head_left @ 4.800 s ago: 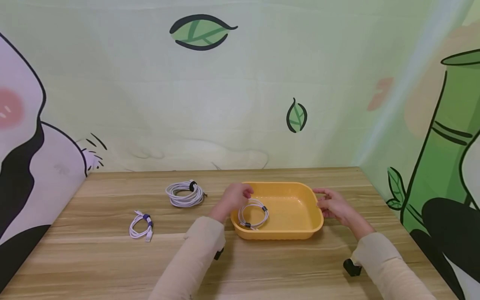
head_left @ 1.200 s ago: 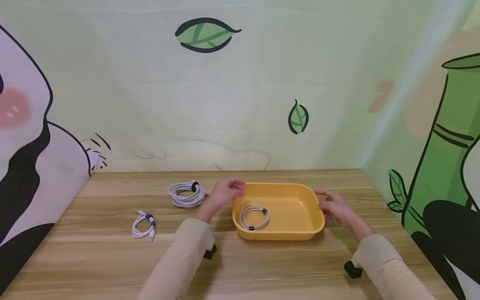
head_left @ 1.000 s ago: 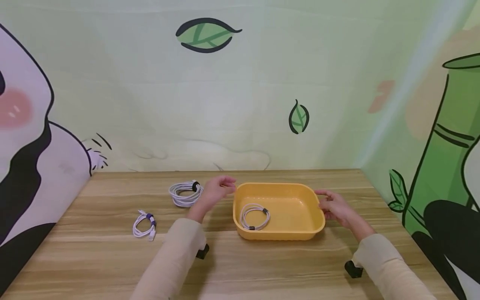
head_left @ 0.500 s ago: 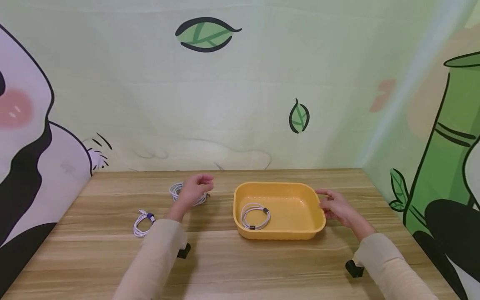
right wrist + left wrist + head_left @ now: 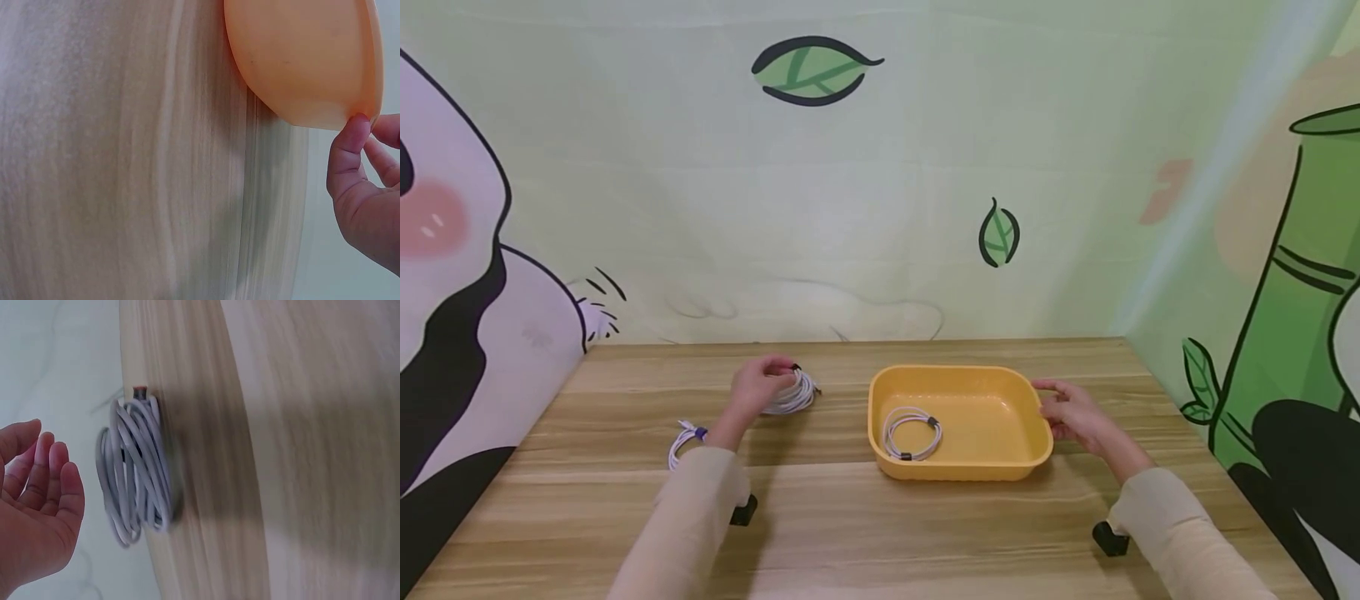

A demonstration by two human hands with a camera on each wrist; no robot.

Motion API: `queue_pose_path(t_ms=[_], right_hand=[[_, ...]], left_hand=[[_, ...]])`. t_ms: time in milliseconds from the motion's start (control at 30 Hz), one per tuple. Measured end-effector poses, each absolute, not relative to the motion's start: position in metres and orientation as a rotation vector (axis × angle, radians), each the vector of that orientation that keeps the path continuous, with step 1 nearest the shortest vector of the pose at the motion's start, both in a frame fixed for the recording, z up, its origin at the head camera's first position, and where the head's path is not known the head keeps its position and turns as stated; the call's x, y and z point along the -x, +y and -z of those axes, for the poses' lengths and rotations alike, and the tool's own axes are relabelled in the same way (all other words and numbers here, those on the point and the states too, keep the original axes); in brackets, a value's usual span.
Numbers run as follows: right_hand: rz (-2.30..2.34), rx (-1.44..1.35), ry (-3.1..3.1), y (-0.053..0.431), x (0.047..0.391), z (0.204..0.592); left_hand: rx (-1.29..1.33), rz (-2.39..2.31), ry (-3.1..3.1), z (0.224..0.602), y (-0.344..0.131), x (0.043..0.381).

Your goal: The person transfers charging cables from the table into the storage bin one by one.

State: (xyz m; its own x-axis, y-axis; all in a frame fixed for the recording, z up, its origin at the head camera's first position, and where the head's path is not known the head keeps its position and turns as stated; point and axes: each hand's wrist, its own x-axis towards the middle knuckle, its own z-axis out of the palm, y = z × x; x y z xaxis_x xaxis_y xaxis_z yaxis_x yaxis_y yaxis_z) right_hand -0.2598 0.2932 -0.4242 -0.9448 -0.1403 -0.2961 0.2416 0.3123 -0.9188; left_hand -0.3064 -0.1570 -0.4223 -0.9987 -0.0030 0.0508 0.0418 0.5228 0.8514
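My left hand (image 5: 758,385) reaches over the large coil of grey-white cable (image 5: 796,398), covering its left part in the head view. The left wrist view shows the fingers loosely bent beside that coil (image 5: 140,472), with a gap between them and the cable. My right hand (image 5: 1075,417) pinches the right end of the yellow tray (image 5: 958,472) between thumb and fingers at its rim, plain in the right wrist view. A thinner coiled cable (image 5: 907,456) with black ties lies inside the tray, at its left.
A small white cable coil with a blue tie (image 5: 701,433) lies on the wooden table (image 5: 865,533) at the left, partly hidden by my left sleeve (image 5: 685,517). Behind the table's far edge rises a printed backdrop (image 5: 880,183).
My left hand has left the tray's left side and moved left to the large cable coil. The thin cable has settled flat in the tray. My right hand stays at the tray.
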Motion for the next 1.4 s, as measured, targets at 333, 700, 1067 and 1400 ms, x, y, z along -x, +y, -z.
queue_pose_path(t_ms=[333,700,1067,1400], right_hand=[[1.673,-0.087,2.263,0.293,0.26,0.425],[1.677,-0.097,2.263,0.293,0.26,0.426],[1.671,-0.098,2.274,0.293,0.26,0.426],[1.672,-0.116,2.277,0.293,0.26,0.427]], left_hand=[[-0.002,1.453,-2.685,0.429,-0.174,0.3],[-0.198,1.468,-2.659,0.435,-0.183,0.298],[-0.286,1.523,-2.646,0.442,-0.19,0.299],[-0.314,1.598,-2.619,0.444,-0.186,0.298]])
